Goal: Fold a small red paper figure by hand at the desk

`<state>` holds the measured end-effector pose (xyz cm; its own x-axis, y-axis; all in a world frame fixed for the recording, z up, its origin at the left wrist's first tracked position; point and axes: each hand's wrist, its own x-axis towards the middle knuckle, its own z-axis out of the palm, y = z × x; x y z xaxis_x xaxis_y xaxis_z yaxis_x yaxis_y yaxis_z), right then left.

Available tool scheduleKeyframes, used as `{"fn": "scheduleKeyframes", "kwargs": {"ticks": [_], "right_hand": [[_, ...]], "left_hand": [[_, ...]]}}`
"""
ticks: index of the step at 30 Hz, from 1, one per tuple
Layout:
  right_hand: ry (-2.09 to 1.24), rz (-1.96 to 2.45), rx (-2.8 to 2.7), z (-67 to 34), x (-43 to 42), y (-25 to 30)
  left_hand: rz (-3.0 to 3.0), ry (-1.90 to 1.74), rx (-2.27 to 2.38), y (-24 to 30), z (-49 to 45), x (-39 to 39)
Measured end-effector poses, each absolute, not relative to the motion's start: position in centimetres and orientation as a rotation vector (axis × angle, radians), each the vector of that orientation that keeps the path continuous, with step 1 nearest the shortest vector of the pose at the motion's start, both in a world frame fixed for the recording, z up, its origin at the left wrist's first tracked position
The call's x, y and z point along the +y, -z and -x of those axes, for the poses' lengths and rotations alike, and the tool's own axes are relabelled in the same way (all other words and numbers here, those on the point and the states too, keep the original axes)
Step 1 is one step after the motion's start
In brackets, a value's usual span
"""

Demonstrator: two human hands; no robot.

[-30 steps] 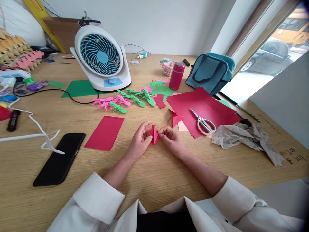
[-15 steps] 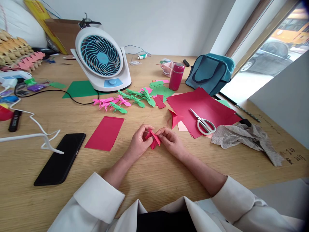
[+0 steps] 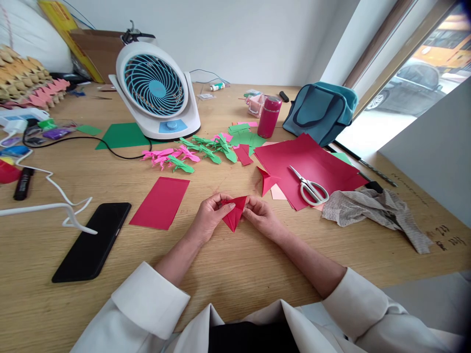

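Note:
A small folded red paper piece [image 3: 234, 214] is pinched between both my hands just above the wooden table [image 3: 235, 274]. My left hand [image 3: 209, 218] grips its left side with thumb and fingers. My right hand [image 3: 262, 215] grips its right edge. The piece now shows as a triangle pointing down. A red paper rectangle [image 3: 159, 202] lies flat to the left of my hands. Another folded red shape [image 3: 267, 180] sits just beyond my right hand.
A black phone [image 3: 91, 240] and white cable [image 3: 55, 201] lie at the left. Scissors [image 3: 309, 187] rest on red sheets [image 3: 305, 164], beside a crumpled cloth [image 3: 375, 211]. Pink and green folded figures [image 3: 191, 152], a fan [image 3: 156, 93], a red bottle [image 3: 269, 116] and a blue bag [image 3: 320, 110] stand farther back.
The red piece has been turned and flattened in my fingers, from an upright pointed shape to a downward-pointing triangle. Both hands stayed at the same spot.

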<state>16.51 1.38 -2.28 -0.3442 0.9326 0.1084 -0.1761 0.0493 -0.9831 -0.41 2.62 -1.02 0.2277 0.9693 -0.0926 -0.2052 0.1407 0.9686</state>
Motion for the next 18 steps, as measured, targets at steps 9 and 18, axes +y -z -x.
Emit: {"fn": "scheduleKeyframes", "kwargs": {"ticks": [9, 18], "right_hand": [[-1.484, 0.806, -1.345, -16.85, 1.21, 1.81], [-1.563, 0.784, -1.282, -17.1, 1.63, 1.94]], "left_hand": [[-1.091, -0.982, 0.86, 1.39, 0.63, 2.79], [-1.176, -0.947, 0.833, 1.01, 0.63, 2.63]]}}
